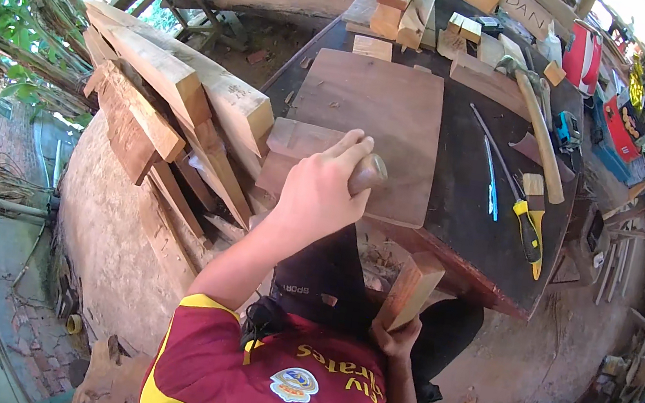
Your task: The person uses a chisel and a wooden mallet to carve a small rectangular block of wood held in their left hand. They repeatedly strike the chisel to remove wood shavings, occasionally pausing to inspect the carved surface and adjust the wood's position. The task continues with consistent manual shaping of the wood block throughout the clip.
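Note:
My left hand (323, 185) is wrapped round a thick rounded wooden handle (368, 174), its blunt end sticking out past the fingers. The rest of that piece is hidden by the hand. Just beneath lies a flat brown board (372, 110) on the dark table (460, 163). A short wooden strip (300, 139) rests on the board beside my fingers. Lower down, close to my lap, my right hand (398, 340) grips a rectangular wooden block (414, 290) near its lower end, and the block stands tilted upward, off the table's front edge.
On the table's right lie a yellow-black screwdriver (529, 235), a brush (534, 190), a blue pen (492, 194), a hammer-like tool (542, 133) and a tape measure (567, 132). Wood offcuts (395, 6) are stacked at the back. Long timber beams (226, 97) lean at the left.

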The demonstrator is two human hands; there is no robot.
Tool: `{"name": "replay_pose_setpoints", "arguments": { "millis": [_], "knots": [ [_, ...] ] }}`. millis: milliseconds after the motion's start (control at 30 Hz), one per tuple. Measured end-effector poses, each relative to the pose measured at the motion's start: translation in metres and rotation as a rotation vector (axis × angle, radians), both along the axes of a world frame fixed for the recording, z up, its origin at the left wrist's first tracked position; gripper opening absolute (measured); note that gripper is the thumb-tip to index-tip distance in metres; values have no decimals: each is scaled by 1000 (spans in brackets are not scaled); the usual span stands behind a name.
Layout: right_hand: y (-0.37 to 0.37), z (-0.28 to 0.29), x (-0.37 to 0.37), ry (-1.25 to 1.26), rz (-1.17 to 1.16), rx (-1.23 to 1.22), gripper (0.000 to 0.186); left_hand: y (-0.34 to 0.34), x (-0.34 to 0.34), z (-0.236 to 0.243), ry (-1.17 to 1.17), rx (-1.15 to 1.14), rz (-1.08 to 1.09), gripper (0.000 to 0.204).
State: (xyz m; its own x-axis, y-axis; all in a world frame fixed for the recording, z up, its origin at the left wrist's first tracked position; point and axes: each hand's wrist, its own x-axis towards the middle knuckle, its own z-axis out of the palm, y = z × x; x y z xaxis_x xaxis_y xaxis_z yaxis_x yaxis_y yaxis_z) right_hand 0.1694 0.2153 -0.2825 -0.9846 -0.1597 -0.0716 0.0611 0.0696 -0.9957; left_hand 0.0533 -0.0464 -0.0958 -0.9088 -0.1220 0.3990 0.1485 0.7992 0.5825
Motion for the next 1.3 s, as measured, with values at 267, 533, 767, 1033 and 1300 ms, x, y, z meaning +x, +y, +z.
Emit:
{"name": "replay_pose_setpoints", "arguments": {
  "millis": [267, 533, 767, 1033, 1300],
  "knots": [
    [-3, 18, -3, 15, -4, 46, 40, 0, 3, 3, 23, -9, 48, 37],
    [-4, 17, -8, 43, 39, -40, 36, -36, 28, 69, 404, 639, 92, 20],
    [8, -18, -1, 57, 42, 47, 49, -79, 31, 117, 657, 878, -605, 27],
    [11, -9, -3, 71, 86, 114, 53, -72, -17, 96, 522, 1005, -428, 22],
    [8, -2, -5, 45, 90, 20, 48, -69, -35, 88, 517, 1096, -312, 8]
  ]
}}
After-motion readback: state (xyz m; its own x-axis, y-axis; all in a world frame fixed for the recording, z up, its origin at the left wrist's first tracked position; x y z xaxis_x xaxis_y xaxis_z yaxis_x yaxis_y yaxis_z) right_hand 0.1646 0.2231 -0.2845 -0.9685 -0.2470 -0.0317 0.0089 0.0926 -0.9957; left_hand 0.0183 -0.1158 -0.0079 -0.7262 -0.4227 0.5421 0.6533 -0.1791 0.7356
